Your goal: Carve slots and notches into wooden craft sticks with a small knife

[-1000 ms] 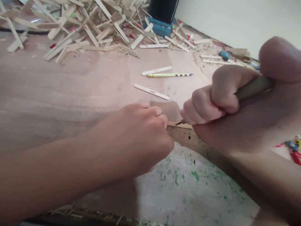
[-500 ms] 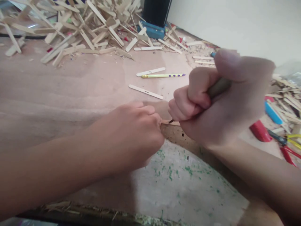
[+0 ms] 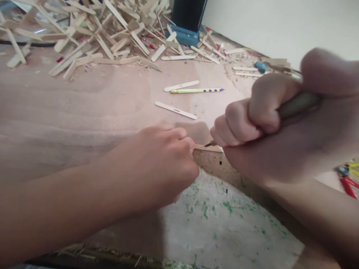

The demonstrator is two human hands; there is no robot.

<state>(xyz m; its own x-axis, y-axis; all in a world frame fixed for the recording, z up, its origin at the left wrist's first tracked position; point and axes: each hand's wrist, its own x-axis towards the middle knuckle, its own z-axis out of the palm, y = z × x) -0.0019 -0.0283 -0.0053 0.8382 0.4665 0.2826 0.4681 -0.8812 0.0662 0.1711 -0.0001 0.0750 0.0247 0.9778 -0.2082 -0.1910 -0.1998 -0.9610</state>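
Note:
My left hand [image 3: 168,164] is closed at the edge of the wooden work surface, its fingers curled on one end of a thin wooden stick [image 3: 215,149]. The stick lies along a raised wooden ledge [image 3: 207,158]. My right hand [image 3: 269,116] is wrapped round the dark, thick handle of a carving tool [image 3: 298,106]. Its thin dark tip shows below the fist and meets the stick, just right of my left knuckles. The exact shape of the tip is hidden. Beyond the hands lie a slotted craft stick [image 3: 175,110] and a yellow pencil with purple spots [image 3: 196,90].
A large heap of craft sticks [image 3: 112,33] covers the back left. Behind it stands a black upright on a blue base [image 3: 183,34]. At the right edge lie pliers with red and yellow handles [image 3: 347,181]. Green specks dot the lower board [image 3: 224,231].
My right hand has shifted right and closer to the camera, with the tool slanting lower. My left hand stays almost where it was. The view has moved slightly.

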